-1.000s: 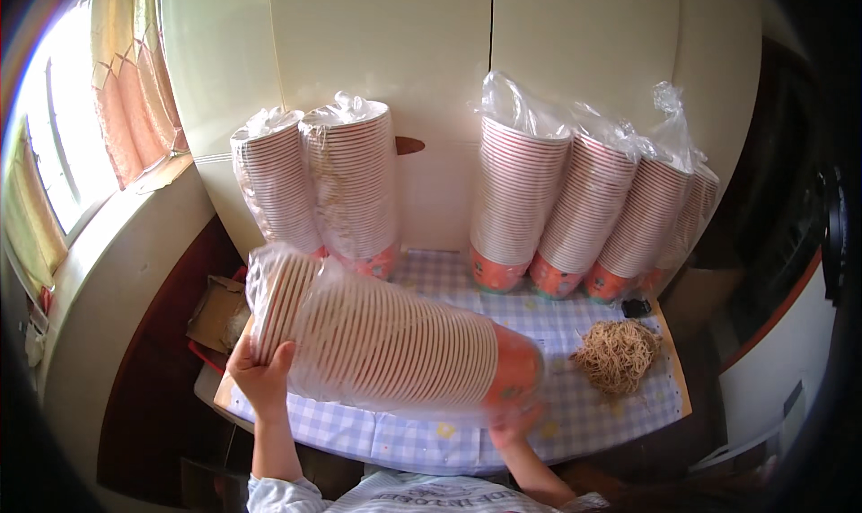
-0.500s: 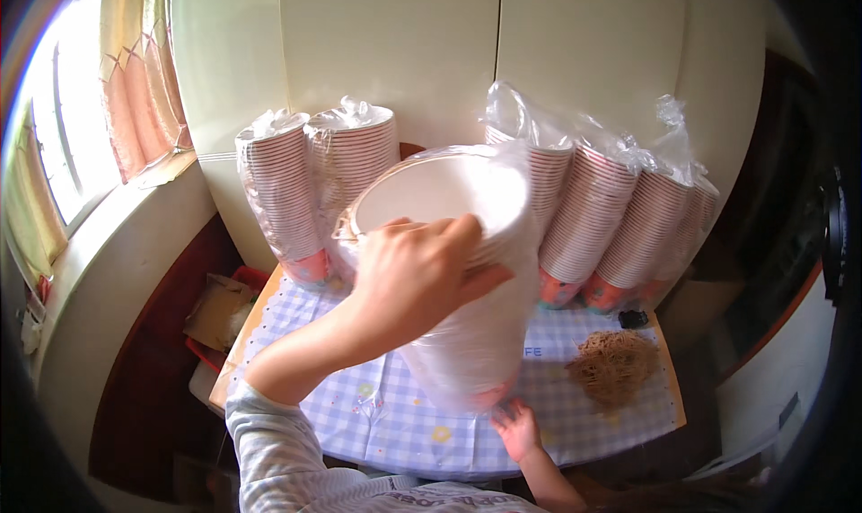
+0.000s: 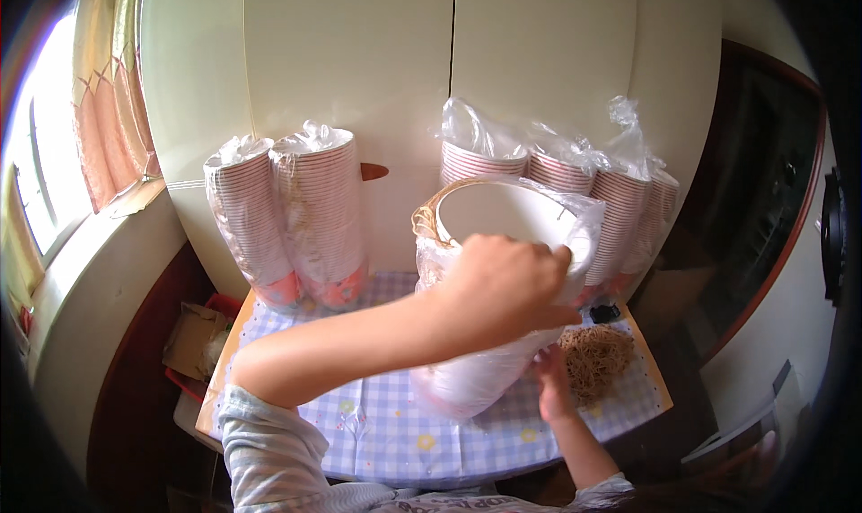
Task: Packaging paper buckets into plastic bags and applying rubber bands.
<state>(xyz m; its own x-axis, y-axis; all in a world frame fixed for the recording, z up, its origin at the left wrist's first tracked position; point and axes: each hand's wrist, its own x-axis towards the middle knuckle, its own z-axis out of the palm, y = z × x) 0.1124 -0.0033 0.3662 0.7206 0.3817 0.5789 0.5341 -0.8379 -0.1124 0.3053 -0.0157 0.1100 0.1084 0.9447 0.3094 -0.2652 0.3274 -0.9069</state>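
Observation:
A tall stack of large white paper cups (image 3: 471, 378), wrapped in a clear plastic bag, stands tilted on the table in front of me. My left hand (image 3: 507, 280) crosses it from the left, fingers closed at the near right of the top rim; the fingertips are hidden. Brown rubber bands (image 3: 431, 223) hang along the rim's left side. Bunched clear plastic (image 3: 585, 217) sticks out at the rim's right. Low on the stack's right side is my right hand (image 3: 554, 385), its fingers apart and close against the bag.
A tangled pile of brown rubber bands (image 3: 600, 362) lies to the right, with a small black object (image 3: 605, 314) behind it. Bagged cup stacks (image 3: 316, 208) stand back left, several more (image 3: 620, 217) back right. A checked cloth (image 3: 382, 432) covers the table. A red crate (image 3: 184, 383) sits left below.
The cup stack has shifted right in the picture, with both hands moving right alongside it. My view has turned a little, so the background stacks appear further left.

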